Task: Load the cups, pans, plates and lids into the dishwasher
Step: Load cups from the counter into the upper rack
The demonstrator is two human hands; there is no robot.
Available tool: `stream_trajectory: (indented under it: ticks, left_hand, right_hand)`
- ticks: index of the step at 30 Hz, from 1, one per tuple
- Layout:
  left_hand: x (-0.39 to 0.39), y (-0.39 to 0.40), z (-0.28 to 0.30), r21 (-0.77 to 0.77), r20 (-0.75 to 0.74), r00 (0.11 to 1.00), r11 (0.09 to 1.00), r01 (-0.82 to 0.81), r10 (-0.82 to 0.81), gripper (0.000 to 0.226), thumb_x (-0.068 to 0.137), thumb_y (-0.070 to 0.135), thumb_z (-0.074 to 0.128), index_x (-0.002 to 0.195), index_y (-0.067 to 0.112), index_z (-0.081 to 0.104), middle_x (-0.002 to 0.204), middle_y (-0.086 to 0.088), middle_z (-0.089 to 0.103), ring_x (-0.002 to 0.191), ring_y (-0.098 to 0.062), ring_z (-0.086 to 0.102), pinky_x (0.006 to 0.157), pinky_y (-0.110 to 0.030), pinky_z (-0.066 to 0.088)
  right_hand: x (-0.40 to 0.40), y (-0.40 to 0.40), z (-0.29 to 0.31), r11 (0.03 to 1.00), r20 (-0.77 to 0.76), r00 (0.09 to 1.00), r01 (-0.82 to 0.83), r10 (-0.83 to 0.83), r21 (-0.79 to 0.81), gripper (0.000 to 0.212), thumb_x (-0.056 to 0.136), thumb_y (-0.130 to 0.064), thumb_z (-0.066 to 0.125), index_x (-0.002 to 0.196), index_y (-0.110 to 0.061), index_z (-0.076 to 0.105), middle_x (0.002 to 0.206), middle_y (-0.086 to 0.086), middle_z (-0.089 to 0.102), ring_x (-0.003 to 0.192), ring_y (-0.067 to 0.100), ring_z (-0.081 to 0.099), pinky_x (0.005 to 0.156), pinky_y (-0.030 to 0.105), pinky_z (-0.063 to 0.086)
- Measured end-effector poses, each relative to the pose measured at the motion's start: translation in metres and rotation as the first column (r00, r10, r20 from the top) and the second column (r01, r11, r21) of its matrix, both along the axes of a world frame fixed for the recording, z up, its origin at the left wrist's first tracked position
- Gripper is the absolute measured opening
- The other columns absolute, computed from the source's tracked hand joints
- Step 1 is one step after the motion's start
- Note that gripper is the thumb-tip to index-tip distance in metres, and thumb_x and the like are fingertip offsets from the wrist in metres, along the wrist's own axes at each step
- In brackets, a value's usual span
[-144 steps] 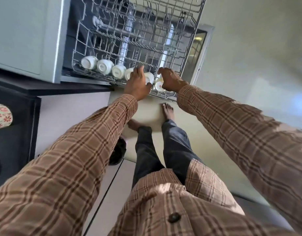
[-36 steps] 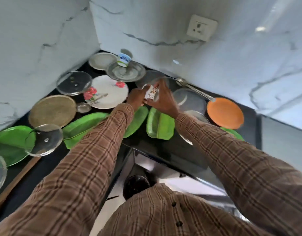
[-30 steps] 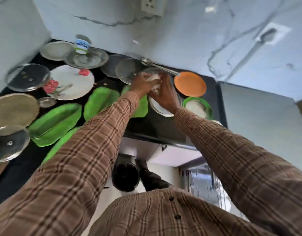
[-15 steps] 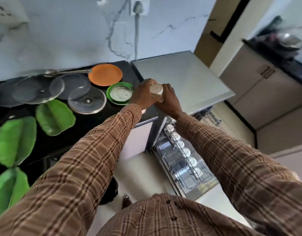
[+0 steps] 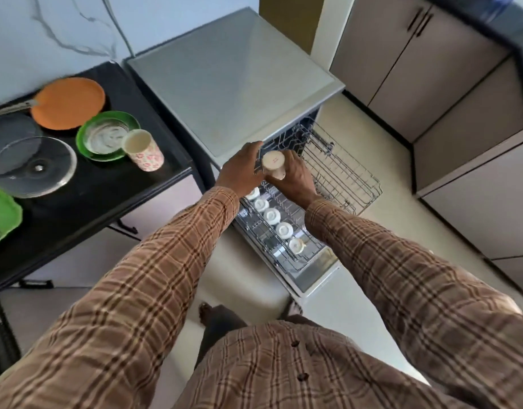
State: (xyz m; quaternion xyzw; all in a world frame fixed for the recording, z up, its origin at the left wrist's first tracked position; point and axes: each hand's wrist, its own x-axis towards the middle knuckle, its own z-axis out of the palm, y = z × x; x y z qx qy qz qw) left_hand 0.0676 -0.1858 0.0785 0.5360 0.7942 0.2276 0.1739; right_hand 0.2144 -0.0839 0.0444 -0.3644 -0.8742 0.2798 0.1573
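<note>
Head view: right hand (image 5: 295, 180) grips cup (image 5: 273, 164), left hand (image 5: 239, 171) alongside, grip unclear, above rack (image 5: 342, 175) with cups (image 5: 272, 216)

A black stone countertop (image 5: 112, 190) fills the left side, and against its back edge rises a white marble-patterned wall (image 5: 62, 28) with grey veins. Under the countertop's front edge sit pale lilac cabinet fronts (image 5: 154, 208), and a cream tiled floor (image 5: 254, 293) spreads out below and to the right of it. Well to the right of the countertop, across the floor, stands a run of grey-brown cupboard doors (image 5: 449, 69) with slim dark handles (image 5: 419, 20), topped at the far right by another dark counter edge (image 5: 517, 42).
</note>
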Motion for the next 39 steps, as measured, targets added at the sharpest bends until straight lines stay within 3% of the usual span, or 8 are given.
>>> stream_trajectory:
  ticks: [4,8,11,16,23,27,31,39]
  left_hand:
    - [0.038,0.001,-0.042,-0.09,0.024,0.995,0.992,-0.093,0.096,0.077,0.094,0.017,0.068,0.157,0.022,0.025,0.154,-0.009,0.042,0.13,-0.029,0.055,0.108,-0.047,0.049]
    - [0.059,0.004,-0.08,-0.174,-0.05,0.998,0.984,-0.034,0.025,0.077,0.093,0.018,0.07,0.156,0.011,0.026,0.151,-0.016,0.043,0.133,-0.032,0.051,0.112,-0.048,0.045]
    - [0.058,0.024,-0.113,-0.198,-0.064,0.996,0.978,-0.068,0.056,0.073,0.095,0.024,0.068,0.154,0.008,0.028,0.152,-0.015,0.041,0.139,-0.032,0.044,0.116,-0.051,0.04]
    - [0.038,0.074,-0.17,-0.207,0.005,0.982,0.961,-0.183,0.189,0.077,0.093,0.023,0.07,0.155,0.006,0.029,0.152,-0.015,0.041,0.141,-0.031,0.041,0.12,-0.049,0.035]
    - [-0.021,0.109,-0.274,-0.157,-0.076,0.97,0.958,-0.24,0.23,0.079,0.091,0.016,0.07,0.156,0.004,0.028,0.154,-0.017,0.042,0.142,-0.031,0.042,0.115,-0.048,0.042]
    - [-0.049,0.118,-0.323,-0.125,-0.171,0.969,0.972,-0.201,0.178,0.079,0.093,0.023,0.066,0.158,0.005,0.026,0.158,-0.016,0.039,0.146,-0.03,0.039,0.116,-0.044,0.042]
    - [-0.057,0.123,-0.339,-0.072,-0.28,0.94,0.972,-0.225,0.197,0.075,0.093,0.031,0.066,0.156,0.01,0.032,0.156,-0.01,0.043,0.143,-0.023,0.041,0.118,-0.031,0.038]
    - [-0.056,0.123,-0.341,-0.109,-0.283,0.931,0.957,-0.27,0.231,0.087,0.089,0.043,0.068,0.158,0.009,0.029,0.16,-0.013,0.04,0.148,-0.028,0.039,0.113,-0.042,0.046]
  right_hand:
    - [0.033,0.013,-0.042,0.988,0.049,0.998,0.055,-0.048,-0.146,0.079,0.084,-0.049,0.074,0.139,-0.005,0.038,0.13,0.013,0.056,0.114,0.025,0.055,0.1,0.044,0.049]
    - [0.043,0.014,-0.082,0.961,0.11,0.993,0.079,-0.051,-0.264,0.075,0.087,-0.049,0.072,0.144,-0.017,0.033,0.135,0.01,0.057,0.12,0.027,0.055,0.102,0.053,0.048]
    - [0.038,0.022,-0.112,0.955,0.17,0.984,0.1,-0.054,-0.279,0.077,0.09,-0.052,0.069,0.148,-0.018,0.03,0.145,0.01,0.051,0.131,0.03,0.05,0.107,0.05,0.045]
    - [0.012,0.055,-0.171,0.929,0.195,0.972,0.188,-0.13,-0.318,0.074,0.087,-0.051,0.072,0.142,-0.022,0.033,0.137,0.007,0.057,0.124,0.029,0.055,0.103,0.049,0.048]
    - [-0.047,0.101,-0.273,0.928,0.112,0.972,0.23,-0.205,-0.295,0.078,0.084,-0.033,0.077,0.145,-0.018,0.031,0.128,0.01,0.063,0.112,0.029,0.064,0.089,0.048,0.057]
    - [-0.089,0.12,-0.324,0.959,0.057,0.991,0.129,-0.118,-0.251,0.077,0.084,-0.032,0.076,0.147,-0.015,0.035,0.134,0.009,0.062,0.118,0.03,0.062,0.095,0.044,0.055]
    - [-0.124,0.13,-0.345,0.963,-0.034,0.99,0.128,-0.14,-0.238,0.072,0.08,-0.035,0.071,0.143,-0.016,0.043,0.132,0.004,0.064,0.114,0.027,0.064,0.091,0.045,0.057]
    - [-0.14,0.134,-0.36,0.946,-0.137,0.96,0.205,-0.245,-0.253,0.085,0.093,-0.048,0.068,0.15,0.005,0.033,0.145,0.018,0.055,0.125,0.029,0.06,0.099,0.043,0.055]
